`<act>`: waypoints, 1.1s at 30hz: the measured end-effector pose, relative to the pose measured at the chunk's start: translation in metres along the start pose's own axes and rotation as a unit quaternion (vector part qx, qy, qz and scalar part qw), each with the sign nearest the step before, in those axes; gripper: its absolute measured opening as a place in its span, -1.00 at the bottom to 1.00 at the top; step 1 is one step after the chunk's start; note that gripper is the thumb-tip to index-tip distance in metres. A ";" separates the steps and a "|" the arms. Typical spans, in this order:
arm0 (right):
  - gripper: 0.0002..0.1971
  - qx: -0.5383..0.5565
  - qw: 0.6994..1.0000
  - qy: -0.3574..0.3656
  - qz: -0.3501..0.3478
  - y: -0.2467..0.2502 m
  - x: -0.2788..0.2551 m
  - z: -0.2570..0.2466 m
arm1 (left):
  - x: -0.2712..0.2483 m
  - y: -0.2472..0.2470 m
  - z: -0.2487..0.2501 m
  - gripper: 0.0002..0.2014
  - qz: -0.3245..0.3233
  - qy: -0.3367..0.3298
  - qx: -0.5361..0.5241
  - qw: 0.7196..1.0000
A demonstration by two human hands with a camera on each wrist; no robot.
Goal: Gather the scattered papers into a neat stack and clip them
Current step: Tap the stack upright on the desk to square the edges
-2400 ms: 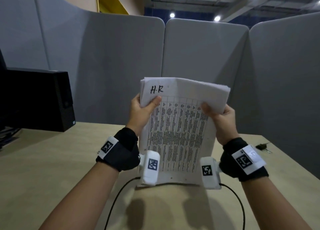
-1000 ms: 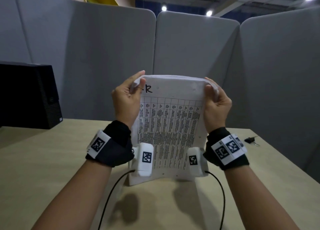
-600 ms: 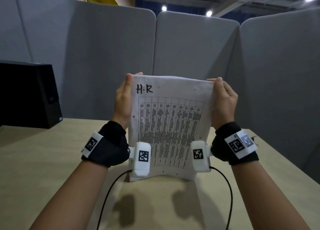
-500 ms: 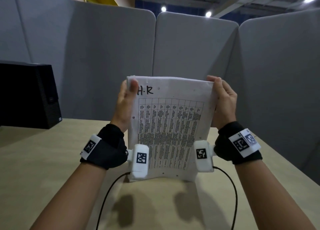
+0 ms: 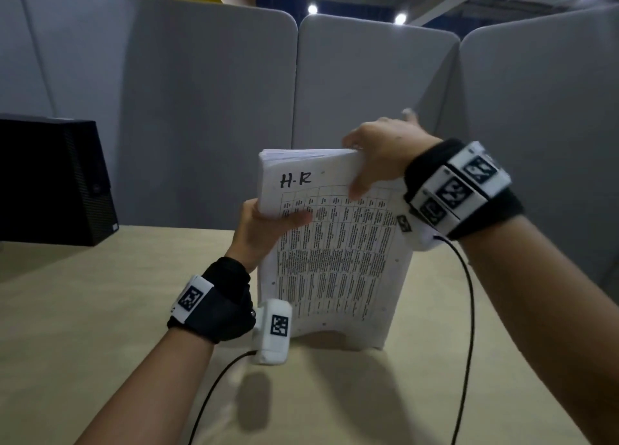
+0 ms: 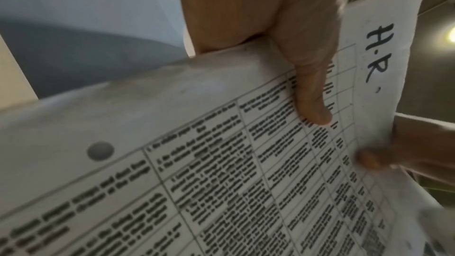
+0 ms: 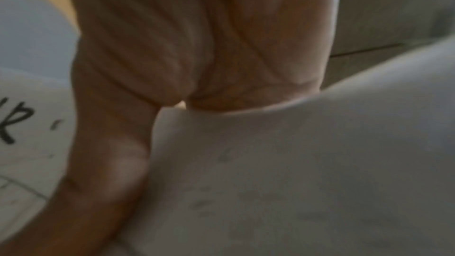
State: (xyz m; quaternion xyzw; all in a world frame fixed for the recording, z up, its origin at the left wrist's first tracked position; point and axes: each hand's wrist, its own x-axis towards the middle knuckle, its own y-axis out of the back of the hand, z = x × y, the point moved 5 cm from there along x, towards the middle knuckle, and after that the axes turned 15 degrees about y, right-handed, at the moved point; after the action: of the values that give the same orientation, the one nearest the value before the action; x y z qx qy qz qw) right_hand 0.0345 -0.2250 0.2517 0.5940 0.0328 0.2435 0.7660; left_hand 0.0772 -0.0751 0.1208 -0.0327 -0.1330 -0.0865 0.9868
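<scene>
A stack of white papers (image 5: 335,260), its front sheet a printed table headed "H·R", stands upright on its bottom edge on the wooden table (image 5: 83,310). My left hand (image 5: 264,230) grips the stack's left edge, thumb across the front sheet (image 6: 312,92). My right hand (image 5: 378,156) holds the top right corner from above, thumb on the front and fingers over the top edge. The right wrist view is blurred and shows the thumb (image 7: 108,143) pressed on the paper (image 7: 295,182). No clip is in view.
A black computer case (image 5: 50,183) stands on the table at the far left. Grey partition panels (image 5: 201,109) close off the back and right. Black cables (image 5: 469,310) hang from both wrist cameras over the bare table surface in front.
My right hand has climbed from the stack's right side to its top right corner. My left hand has slid down the left edge. The stack now leans slightly and its top edges look even.
</scene>
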 end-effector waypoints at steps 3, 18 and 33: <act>-0.57 0.087 0.996 0.030 -0.008 -0.006 0.015 -0.013 | -0.001 -0.001 -0.004 -0.75 0.015 -0.002 -0.001 1.000; -0.76 0.539 0.733 -0.121 0.396 -0.120 -0.072 0.061 | 0.000 0.106 -0.032 -0.70 0.193 0.025 -0.018 0.981; -0.61 0.715 0.609 -0.150 0.307 -0.213 -0.075 0.033 | -0.032 0.095 -0.058 -0.67 0.176 0.085 -0.040 0.980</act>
State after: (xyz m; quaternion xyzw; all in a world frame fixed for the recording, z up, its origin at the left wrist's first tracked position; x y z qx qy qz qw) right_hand 0.0514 -0.3231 0.0461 0.9566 -0.1031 0.2713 -0.0280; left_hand 0.0784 0.0186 0.0527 -0.0876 -0.0372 0.0805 0.9922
